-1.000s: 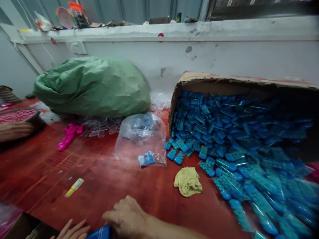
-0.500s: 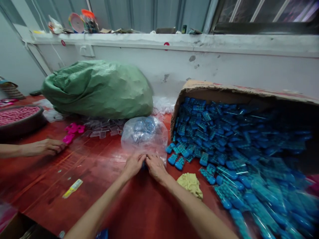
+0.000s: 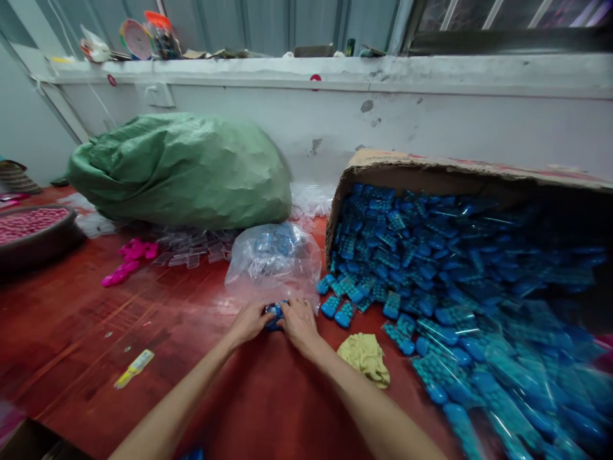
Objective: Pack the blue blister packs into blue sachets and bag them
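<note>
My left hand (image 3: pixel 249 322) and my right hand (image 3: pixel 297 322) meet on the red table (image 3: pixel 191 358), both gripping a small blue packet (image 3: pixel 274 314) at the mouth of a clear plastic bag (image 3: pixel 274 260). That bag holds more blue items. To the right, a tipped cardboard box (image 3: pixel 460 167) spills a large heap of blue wrapped packets (image 3: pixel 445 287) across the table.
A yellow cloth (image 3: pixel 366 358) lies just right of my right forearm. A big green sack (image 3: pixel 177 167) sits at the back left, with clear small bags (image 3: pixel 191 246) and pink pieces (image 3: pixel 128 259) before it. A dark basin of pink items (image 3: pixel 33 225) is far left. A yellow strip (image 3: pixel 134 368) lies near left.
My hands went from the near edge out to the clear bag and now hold the blue packet there. Another person's hand at the left has withdrawn out of view.
</note>
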Available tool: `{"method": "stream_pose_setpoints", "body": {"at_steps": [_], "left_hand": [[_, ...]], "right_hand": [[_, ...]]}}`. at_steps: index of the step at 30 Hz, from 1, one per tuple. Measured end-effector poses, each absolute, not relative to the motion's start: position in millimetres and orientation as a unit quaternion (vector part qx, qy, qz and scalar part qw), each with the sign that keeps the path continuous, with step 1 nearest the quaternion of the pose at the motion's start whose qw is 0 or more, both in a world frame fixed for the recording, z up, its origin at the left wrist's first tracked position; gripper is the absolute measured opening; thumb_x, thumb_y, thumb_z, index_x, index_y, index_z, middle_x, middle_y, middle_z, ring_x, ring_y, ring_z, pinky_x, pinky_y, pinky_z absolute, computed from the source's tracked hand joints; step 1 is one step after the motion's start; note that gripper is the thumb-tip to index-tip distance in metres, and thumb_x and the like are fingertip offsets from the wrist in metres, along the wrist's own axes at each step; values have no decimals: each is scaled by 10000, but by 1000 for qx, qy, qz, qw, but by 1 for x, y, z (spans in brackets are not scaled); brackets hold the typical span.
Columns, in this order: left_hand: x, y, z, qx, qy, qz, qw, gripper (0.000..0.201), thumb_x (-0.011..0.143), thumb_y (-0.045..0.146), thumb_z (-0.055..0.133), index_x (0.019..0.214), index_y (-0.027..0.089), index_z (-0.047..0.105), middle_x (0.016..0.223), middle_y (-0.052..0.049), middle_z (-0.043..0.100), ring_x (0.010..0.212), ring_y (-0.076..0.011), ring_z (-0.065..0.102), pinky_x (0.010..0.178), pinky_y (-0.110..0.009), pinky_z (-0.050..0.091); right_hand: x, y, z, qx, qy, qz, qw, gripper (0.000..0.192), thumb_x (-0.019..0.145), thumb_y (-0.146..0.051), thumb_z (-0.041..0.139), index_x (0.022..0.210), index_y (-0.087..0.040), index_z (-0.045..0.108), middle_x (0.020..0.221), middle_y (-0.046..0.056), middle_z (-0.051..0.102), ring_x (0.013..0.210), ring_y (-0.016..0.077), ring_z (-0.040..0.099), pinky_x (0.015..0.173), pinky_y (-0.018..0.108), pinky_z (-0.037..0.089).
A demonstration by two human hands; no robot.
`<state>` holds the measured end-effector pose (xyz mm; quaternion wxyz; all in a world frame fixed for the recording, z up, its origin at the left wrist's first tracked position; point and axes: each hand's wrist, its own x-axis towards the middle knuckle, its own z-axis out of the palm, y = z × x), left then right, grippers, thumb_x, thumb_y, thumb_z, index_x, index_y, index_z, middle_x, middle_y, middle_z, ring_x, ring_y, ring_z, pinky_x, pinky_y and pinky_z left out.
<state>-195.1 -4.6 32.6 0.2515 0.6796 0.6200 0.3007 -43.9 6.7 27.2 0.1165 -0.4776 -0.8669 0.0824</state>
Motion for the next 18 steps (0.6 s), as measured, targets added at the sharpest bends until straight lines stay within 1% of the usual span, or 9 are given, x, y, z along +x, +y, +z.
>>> {"method": "stream_pose_setpoints", "body": {"at_steps": [4, 6, 9, 11, 15, 18], "left_hand": [[-188, -21, 26, 684, 650, 253, 213, 280, 738, 206, 527, 1001, 225, 623, 1031, -49, 650, 986, -200, 541, 894, -340, 371], [-184, -25, 26, 680, 669, 235, 188, 313, 735, 197, 523, 1035, 224, 606, 1036, -60, 645, 992, -203, 532, 892, -349, 358], [-178, -29, 30, 672, 694, 212, 148, 319, 723, 180, 523, 1028, 222, 605, 1027, -79, 635, 1002, -229, 509, 882, -381, 336], [-174, -33, 33, 666, 708, 202, 121, 305, 723, 174, 511, 1010, 207, 609, 1042, -102, 615, 1018, -257, 482, 872, -411, 319], [-163, -44, 37, 670, 724, 162, 20, 247, 756, 175, 458, 953, 195, 605, 1052, -114, 583, 1006, -270, 460, 815, -401, 329], [-155, -50, 38, 665, 732, 136, -56, 236, 793, 177, 393, 926, 183, 588, 1001, -114, 587, 959, -267, 471, 768, -382, 341]], "right_hand": [[-44, -2, 26, -488, -859, 84, 128, 262, 781, -313, 591, 1021, -213, 561, 1058, 85, 578, 1010, 247, 491, 844, 395, 343], [-44, -4, 28, -492, -857, 83, 132, 253, 778, -307, 597, 1002, -195, 567, 1042, 95, 583, 997, 250, 498, 831, 397, 351], [-46, -6, 30, -499, -852, 81, 139, 233, 777, -291, 598, 970, -162, 577, 1014, 111, 594, 985, 261, 506, 830, 407, 356], [-47, -7, 31, -503, -848, 79, 147, 222, 784, -263, 586, 976, -154, 572, 1047, 121, 585, 1019, 270, 491, 843, 413, 352], [-46, -16, 30, -508, -841, 79, 167, 219, 823, -187, 507, 1038, -170, 545, 1141, 121, 545, 1103, 267, 439, 904, 425, 316], [-45, -22, 29, -508, -838, 87, 180, 243, 851, -134, 416, 1061, -180, 529, 1144, 126, 544, 1093, 256, 449, 897, 429, 327]]}}
